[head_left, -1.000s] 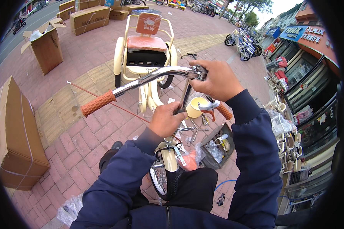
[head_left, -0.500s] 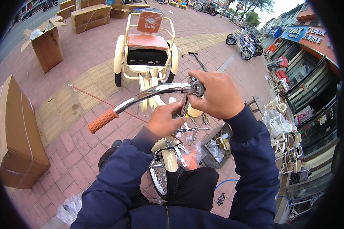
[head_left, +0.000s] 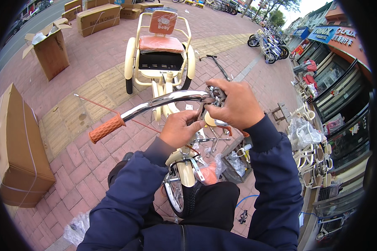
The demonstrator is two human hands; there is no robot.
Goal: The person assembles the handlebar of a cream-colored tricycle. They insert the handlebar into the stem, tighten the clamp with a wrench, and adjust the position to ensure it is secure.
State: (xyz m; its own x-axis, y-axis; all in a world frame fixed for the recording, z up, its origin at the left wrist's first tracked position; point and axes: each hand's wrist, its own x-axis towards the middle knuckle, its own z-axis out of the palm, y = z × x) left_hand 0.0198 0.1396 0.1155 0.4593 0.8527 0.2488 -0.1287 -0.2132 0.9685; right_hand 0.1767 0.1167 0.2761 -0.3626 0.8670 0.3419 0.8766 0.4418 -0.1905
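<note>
My right hand point(head_left: 238, 102) is closed around the middle of a chrome handlebar point(head_left: 163, 99), at its clamp point(head_left: 215, 95). A ribbed orange grip point(head_left: 107, 129) covers the bar's left end. Just below the clamp, my left hand point(head_left: 181, 129) pinches a grey metal piece, mostly covered by the fingers; it looks like the handlebar stem. An orange-tipped brake lever point(head_left: 225, 129) shows under my right hand. A thin red cable point(head_left: 98, 103) runs behind the bar. Below my hands stands a cream tricycle's front wheel point(head_left: 174, 196) with its cream fender point(head_left: 187, 173).
The tricycle's orange padded seat point(head_left: 161, 44) is ahead. Cardboard boxes point(head_left: 23, 146) stand at left and far left. A grey parts tray point(head_left: 238, 169) and metal tools point(head_left: 215, 140) lie on the paving by the wheel. Wrapped cream parts point(head_left: 305, 134) line the right side.
The handlebar has turned a little in my hands; its orange grip has shifted left. The brake lever has come into sight below my right hand. Both hands keep their hold.
</note>
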